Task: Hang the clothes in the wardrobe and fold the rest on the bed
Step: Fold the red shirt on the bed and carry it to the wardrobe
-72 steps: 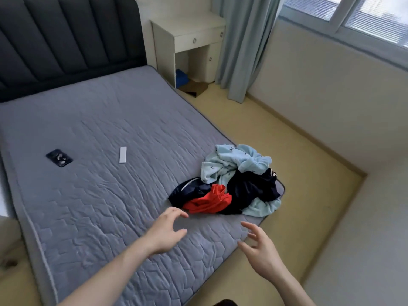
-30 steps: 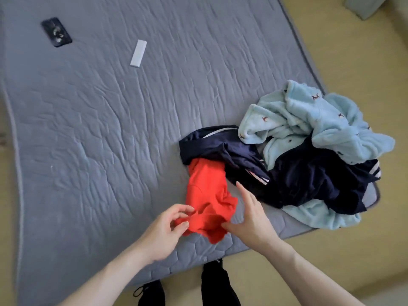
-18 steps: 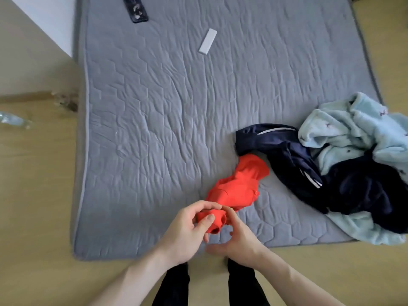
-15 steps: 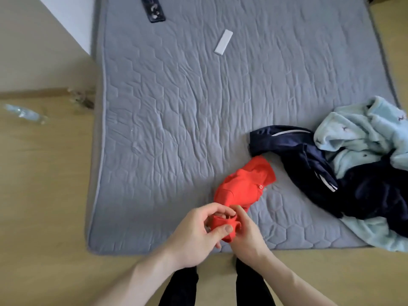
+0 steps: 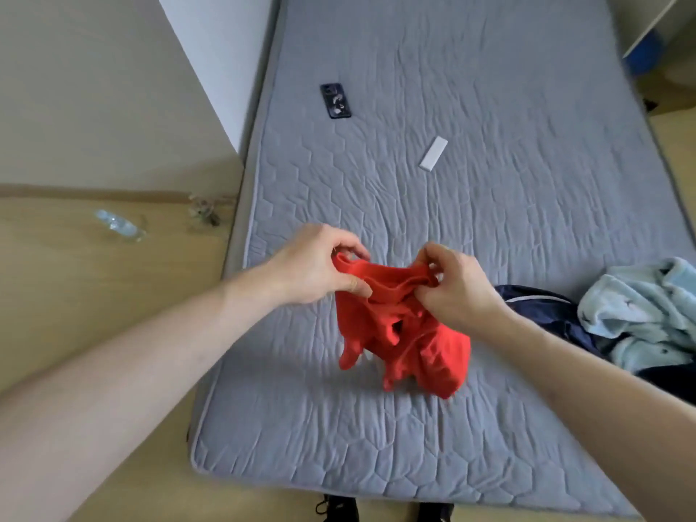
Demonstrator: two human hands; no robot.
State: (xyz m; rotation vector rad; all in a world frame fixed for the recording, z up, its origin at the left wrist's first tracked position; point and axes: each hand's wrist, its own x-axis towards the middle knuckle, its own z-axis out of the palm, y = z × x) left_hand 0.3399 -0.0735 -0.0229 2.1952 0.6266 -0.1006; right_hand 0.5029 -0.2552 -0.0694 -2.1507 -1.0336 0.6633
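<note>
A small red garment (image 5: 406, 333) hangs crumpled above the grey quilted mattress (image 5: 470, 205). My left hand (image 5: 316, 269) pinches its upper edge on the left, and my right hand (image 5: 455, 288) pinches the same edge on the right, the cloth stretched between them. The garment's lower part dangles just over the bed surface. At the right edge lie a navy garment (image 5: 542, 310) and a pale blue fleece garment (image 5: 640, 314), partly cut off by the frame.
A dark phone (image 5: 335, 101) and a white rectangular object (image 5: 433, 153) lie farther up the mattress. A plastic bottle (image 5: 118, 224) lies on the wooden floor at the left, near a white wall or panel (image 5: 211, 50). My shoes show below the bed's near edge.
Both hands reached to the pile, pulled the red garment out toward the bed's near edge, then lifted it and spread its top edge apart. The view swung left.
</note>
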